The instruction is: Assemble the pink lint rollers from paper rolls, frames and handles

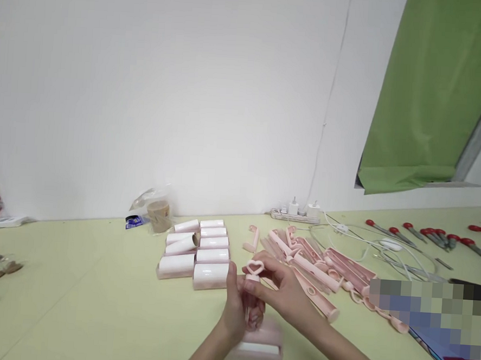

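A pink plastic piece with a heart-shaped loop [254, 267] stands upright between my two hands. My left hand [236, 309] is closed around its lower part, with the thumb raised along the side. From the right, my right hand [281, 285] pinches it just below the heart. The fingers hide much of its body. Directly beneath my hands lies a pink case with a white roll [257, 348] in it, partly covered by them. White rolls with pale pink undersides [210, 276] lie in two columns just left of my hands.
Pink plastic parts [316, 271] are piled on the right of the yellow-green table [94, 301]. Beyond them are white cables [391, 244] and red-handled tools [409, 227]. A power strip [295, 216] and a tape roll in a bag [159, 216] sit by the wall.
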Tool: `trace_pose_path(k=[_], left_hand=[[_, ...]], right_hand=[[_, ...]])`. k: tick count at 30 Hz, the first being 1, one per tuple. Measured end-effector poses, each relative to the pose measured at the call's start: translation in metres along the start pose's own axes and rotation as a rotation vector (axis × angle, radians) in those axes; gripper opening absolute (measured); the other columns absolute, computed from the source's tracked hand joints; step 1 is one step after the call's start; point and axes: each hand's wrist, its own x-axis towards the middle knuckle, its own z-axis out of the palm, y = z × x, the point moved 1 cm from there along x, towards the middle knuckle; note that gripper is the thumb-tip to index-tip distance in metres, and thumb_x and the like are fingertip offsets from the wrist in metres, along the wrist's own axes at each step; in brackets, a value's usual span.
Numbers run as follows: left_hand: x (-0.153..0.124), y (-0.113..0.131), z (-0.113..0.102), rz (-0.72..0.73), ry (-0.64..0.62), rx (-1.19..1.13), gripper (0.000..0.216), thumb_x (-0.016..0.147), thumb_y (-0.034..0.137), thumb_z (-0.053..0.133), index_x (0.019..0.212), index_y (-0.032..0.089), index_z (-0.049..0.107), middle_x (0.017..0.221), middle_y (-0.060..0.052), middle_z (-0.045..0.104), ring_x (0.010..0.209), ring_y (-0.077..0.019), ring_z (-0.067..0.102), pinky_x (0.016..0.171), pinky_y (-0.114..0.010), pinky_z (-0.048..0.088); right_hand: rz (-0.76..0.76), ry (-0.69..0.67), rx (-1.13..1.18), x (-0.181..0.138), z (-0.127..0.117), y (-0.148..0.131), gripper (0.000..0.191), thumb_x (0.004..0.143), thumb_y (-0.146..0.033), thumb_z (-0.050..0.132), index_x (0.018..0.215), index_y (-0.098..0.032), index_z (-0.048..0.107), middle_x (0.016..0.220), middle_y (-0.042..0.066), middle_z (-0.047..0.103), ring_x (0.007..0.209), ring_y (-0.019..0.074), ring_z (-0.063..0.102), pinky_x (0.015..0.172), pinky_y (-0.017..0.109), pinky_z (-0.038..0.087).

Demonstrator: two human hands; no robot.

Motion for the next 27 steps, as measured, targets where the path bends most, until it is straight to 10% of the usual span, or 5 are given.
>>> trace_pose_path(k=[11, 21, 27], left_hand=[[0.0, -0.004, -0.002, -0.043, -0.061, 0.095, 0.074, 0.052, 0.086, 0.014, 0.031, 0.018, 0.037, 0.019, 0.007, 0.023, 0.017, -0.0031, 0.018, 0.023, -0.017, 0.015], [-0.002, -0.003, -0.001, 0.086, -0.066, 0.087, 0.075, 0.039, 0.09, 0.019, 0.035, 0.018, 0.04, 0.023, 0.004, 0.033, 0.021, -0.0075, 0.034, 0.026, -0.02, 0.028], [-0.006, 0.002, 0.005, -0.016, 0.022, 0.134, 0.066, 0.041, 0.084, 0.039, 0.029, 0.021, 0.024, 0.022, 0.009, 0.018, 0.021, -0.001, 0.013, 0.025, -0.018, 0.007]], right_hand=[[-0.064, -0.171, -0.094, 0.002, -0.008, -0.009, 0.02, 0.078, -0.037, 0.051, 0.072, -0.019, 0.053, 0.071, -0.001, 0.051, 0.071, 0.0138, 0.052, 0.067, 0.024, 0.044], [0.286, -0.593, 0.017, 0.007, -0.003, -0.009, 0.042, 0.087, -0.044, 0.027, 0.119, -0.024, 0.045, 0.05, -0.004, 0.056, 0.039, 0.0108, 0.054, 0.044, 0.022, 0.045], [0.271, -0.551, 0.004, 0.01, -0.002, -0.006, 0.032, 0.085, -0.033, 0.036, 0.107, -0.023, 0.057, 0.059, -0.002, 0.057, 0.057, 0.0133, 0.06, 0.054, 0.023, 0.048]])
